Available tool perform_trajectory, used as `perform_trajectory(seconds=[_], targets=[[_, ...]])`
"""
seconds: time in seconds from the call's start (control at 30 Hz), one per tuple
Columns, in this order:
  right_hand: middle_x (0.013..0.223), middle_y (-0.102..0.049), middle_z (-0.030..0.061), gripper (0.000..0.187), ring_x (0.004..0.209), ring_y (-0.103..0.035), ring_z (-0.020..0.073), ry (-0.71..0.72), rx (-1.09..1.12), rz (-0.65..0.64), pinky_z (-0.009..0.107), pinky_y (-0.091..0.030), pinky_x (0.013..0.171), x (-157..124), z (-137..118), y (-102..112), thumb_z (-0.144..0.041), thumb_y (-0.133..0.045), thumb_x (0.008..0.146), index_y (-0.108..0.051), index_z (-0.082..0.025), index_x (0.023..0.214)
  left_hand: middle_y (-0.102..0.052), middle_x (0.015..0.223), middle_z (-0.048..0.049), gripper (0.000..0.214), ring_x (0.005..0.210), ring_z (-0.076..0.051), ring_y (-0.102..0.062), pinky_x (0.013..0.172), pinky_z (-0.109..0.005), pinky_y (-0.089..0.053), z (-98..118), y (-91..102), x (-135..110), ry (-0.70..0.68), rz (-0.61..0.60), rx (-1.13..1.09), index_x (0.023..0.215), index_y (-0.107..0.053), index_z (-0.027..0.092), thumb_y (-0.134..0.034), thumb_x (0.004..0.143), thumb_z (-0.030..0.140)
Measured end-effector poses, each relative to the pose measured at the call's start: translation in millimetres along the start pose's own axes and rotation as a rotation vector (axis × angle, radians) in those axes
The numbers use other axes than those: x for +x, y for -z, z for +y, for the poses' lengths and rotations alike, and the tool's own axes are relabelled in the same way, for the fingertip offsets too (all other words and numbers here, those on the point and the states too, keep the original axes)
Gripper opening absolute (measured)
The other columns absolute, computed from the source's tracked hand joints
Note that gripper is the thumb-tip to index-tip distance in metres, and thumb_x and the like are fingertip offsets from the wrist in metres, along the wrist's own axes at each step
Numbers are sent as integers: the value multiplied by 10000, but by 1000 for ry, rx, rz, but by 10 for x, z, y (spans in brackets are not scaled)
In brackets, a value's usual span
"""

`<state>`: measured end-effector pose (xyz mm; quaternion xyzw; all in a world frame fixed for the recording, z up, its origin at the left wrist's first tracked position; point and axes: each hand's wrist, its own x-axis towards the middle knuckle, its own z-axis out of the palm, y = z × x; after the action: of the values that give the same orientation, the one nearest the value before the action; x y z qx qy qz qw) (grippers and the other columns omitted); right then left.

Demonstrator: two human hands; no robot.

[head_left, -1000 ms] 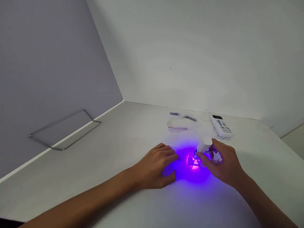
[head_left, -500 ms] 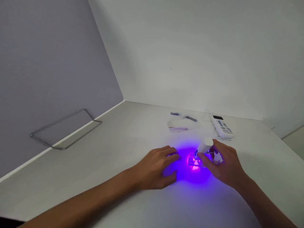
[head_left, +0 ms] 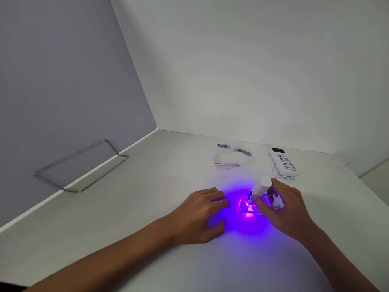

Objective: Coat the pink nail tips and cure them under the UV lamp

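Lamp [head_left: 261, 186]: white, round-ended, tilted with its top leaning right, lit end down; blue marks low on its side. In the right hand, over the piece; cannot tell whether the two touch.
Piece [head_left: 243, 206]: small, flat, glowing pink under the lamp, on or just above the table [head_left: 146, 219]; its right part hidden by lamp and fingers.
Right hand [head_left: 291, 213]: thumb and fingers closed about the lamp, thumb on the near side low down, fingers behind. A gap shows between thumb and palm, pale bits lit inside it, too small to name.
Left hand [head_left: 199, 215]: palm down at the table, left of the piece and apart from it; fingers bent, thumb set wide of them, fingertips at the edge of the glow.
Glow [head_left: 240, 227]: violet, spread over the table between the hands.
Box [head_left: 285, 163]: white, beyond the right hand; dark panel at its far end, blue and black print, thin cord [head_left: 282, 177] along its near side.
Bars [head_left: 244, 151]: two, slim, grey, left of the box, toward the wall [head_left: 243, 73].
Strip [head_left: 227, 164]: pale, thin, nearer than the bars.
Frame [head_left: 104, 174]: bent wire, far left, beside the grey partition [head_left: 60, 89].
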<state>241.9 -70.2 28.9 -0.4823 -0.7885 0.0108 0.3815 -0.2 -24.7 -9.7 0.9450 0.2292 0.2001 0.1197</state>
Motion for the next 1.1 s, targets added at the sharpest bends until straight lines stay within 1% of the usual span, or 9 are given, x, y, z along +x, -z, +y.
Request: perform_trajectory(seconds=[0.1, 0.23, 0.33, 0.47, 0.7, 0.87, 0.97, 1.1], targets=[[523, -513, -53, 257, 435, -467, 95, -1, 0, -7, 204, -388, 405, -14, 5, 1, -275, -621, 877, -453, -226, 688, -629, 855, -76, 160, 798, -230, -598, 697, -328, -504, -2, -13, 6, -7, 13, -5, 943, -609, 192, -497, 836, 230], [534, -524, -46, 240, 439, -478, 97, -6, 11, -8, 204, -396, 404, -11, 0, 2, -270, -622, 875, -467, -224, 698, -578, 704, -47, 108, 687, -216, -545, 649, -333, -465, -5, -28, 10, -1, 4, -16, 811, -583, 191, -484, 823, 232], [533, -523, -46, 234, 440, -477, 98, 0, 15, -5, 203, -396, 403, 2, -10, 4, -272, -613, 880, -469, -224, 702, -564, 672, -42, 114, 661, -213, -516, 639, -341, -446, 4, -11, 15, 11, -12, -19, 775, -572, 189, -474, 811, 235], [528, -520, -47, 242, 442, -480, 99, -7, 19, -14, 201, -397, 404, -2, -13, 8, -273, -620, 880, -469, -223, 697, -588, 725, -53, 109, 696, -215, -523, 655, -344, -447, 14, 12, 19, 18, -18, -28, 783, -582, 183, -484, 793, 229], [539, -536, -41, 250, 446, -486, 98, -14, 22, -27, 193, -386, 394, -19, -2, 12, -273, -626, 878, -463, -223, 694, -593, 826, -58, 73, 773, -215, -540, 716, -345, -454, -20, -45, -7, 19, 0, -39, 735, -572, 188, -542, 784, 232], [531, -527, -42, 248, 442, -476, 102, -24, 20, -26, 204, -386, 399, -16, 1, 7, -287, -617, 880, -468, -224, 691, -612, 943, -72, 27, 844, -224, -559, 752, -351, -465, -30, -57, -16, 22, 10, -50, 758, -579, 187, -563, 760, 208], [528, -515, -46, 257, 440, -469, 100, -18, 15, -18, 205, -381, 398, -8, 2, 6, -291, -618, 878, -463, -225, 685, -613, 957, -71, 47, 850, -222, -559, 744, -344, -464, -33, -66, -12, 18, 5, -15, 769, -567, 185, -562, 728, 163], [523, -515, -48, 252, 443, -472, 98, -13, 3, -15, 207, -402, 415, 2, -5, 8, -291, -618, 876, -473, -223, 682, -610, 952, -70, 69, 826, -218, -554, 720, -343, -452, -33, -65, -2, 7, -37, 50, 769, -554, 184, -560, 724, 132]])
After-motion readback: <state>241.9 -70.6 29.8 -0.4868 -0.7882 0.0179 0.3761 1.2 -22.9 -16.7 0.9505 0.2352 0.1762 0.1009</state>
